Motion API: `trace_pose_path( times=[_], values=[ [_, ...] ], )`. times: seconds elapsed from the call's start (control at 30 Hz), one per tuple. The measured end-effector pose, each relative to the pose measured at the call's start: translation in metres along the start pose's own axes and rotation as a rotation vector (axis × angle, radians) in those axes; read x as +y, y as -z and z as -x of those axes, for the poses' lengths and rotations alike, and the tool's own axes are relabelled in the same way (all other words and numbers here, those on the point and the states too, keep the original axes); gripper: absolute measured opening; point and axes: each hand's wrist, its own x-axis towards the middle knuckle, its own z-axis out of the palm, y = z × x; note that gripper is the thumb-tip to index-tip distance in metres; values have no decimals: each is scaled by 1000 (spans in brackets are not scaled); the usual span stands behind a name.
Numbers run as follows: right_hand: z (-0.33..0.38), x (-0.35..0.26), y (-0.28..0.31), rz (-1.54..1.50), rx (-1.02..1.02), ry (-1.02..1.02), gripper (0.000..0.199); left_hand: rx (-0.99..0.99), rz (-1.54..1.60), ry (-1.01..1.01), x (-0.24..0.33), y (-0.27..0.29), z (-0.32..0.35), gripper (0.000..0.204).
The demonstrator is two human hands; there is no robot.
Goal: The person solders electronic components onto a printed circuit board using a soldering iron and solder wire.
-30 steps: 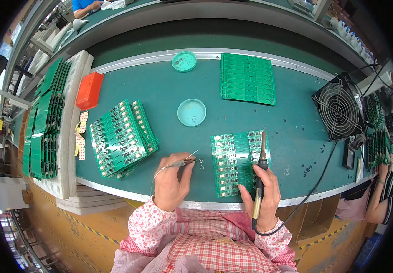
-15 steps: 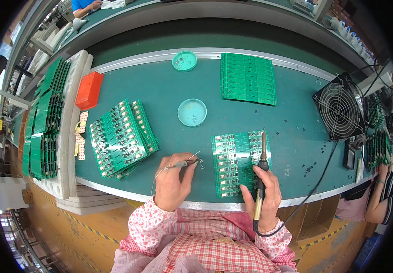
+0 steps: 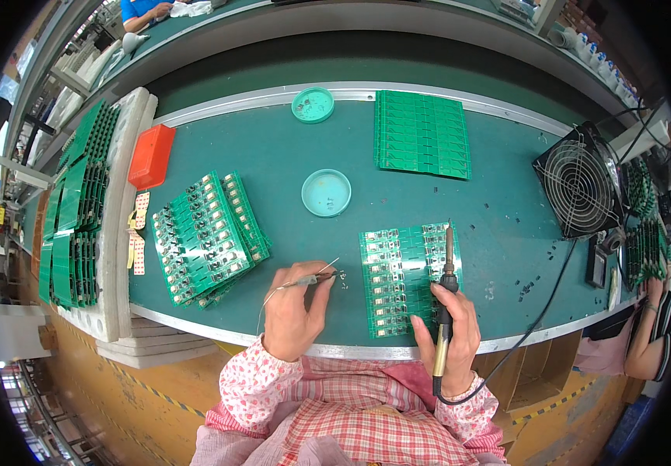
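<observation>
My right hand (image 3: 456, 330) grips a soldering iron (image 3: 446, 303) with a dark and gold handle, its tip pointing away from me over the right part of a green circuit board (image 3: 404, 279). That board carries columns of small white and black parts. Left of it, my left hand (image 3: 295, 312) is closed on a thin solder wire (image 3: 327, 266) that runs through a short clear sleeve and trails down past the wrist. A small dark tip shows at the left fingertips; what it belongs to is hidden. Tiny pale bits (image 3: 343, 279) lie just beside those fingertips.
Populated boards (image 3: 203, 237) are stacked at left, near a red box (image 3: 149, 157) and a foam tray (image 3: 122, 202) of upright boards. Two round green dishes (image 3: 326, 193) and a stack of bare boards (image 3: 422, 133) lie farther back. A fan (image 3: 578, 186) stands right, near scattered black chips (image 3: 528, 287).
Almost nothing differs. The whole view has shifted very slightly; both hands keep their grip and place.
</observation>
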Motion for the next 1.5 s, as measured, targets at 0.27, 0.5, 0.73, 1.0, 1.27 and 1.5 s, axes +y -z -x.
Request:
trace_pose_path(
  times=[0.27,0.5,0.73,1.0,1.27,1.5],
  values=[
    [2,1,0,0,3,-12,57,13,-1,-4,-1,-1,0,17],
    [2,1,0,-1,12,-11,56,-1,-15,-3,1,0,0,16],
    [3,0,4,-111,58,-74,48,6,10,-38,6,-3,-2,19],
    [5,1,6,-194,115,-123,40,-63,106,-73,18,-22,-9,21],
    [4,2,6,-194,105,-115,40,-74,59,-116,17,-26,-11,21],
    [4,3,6,-196,108,-105,41,-89,43,-104,18,-27,-11,22]
  ],
)
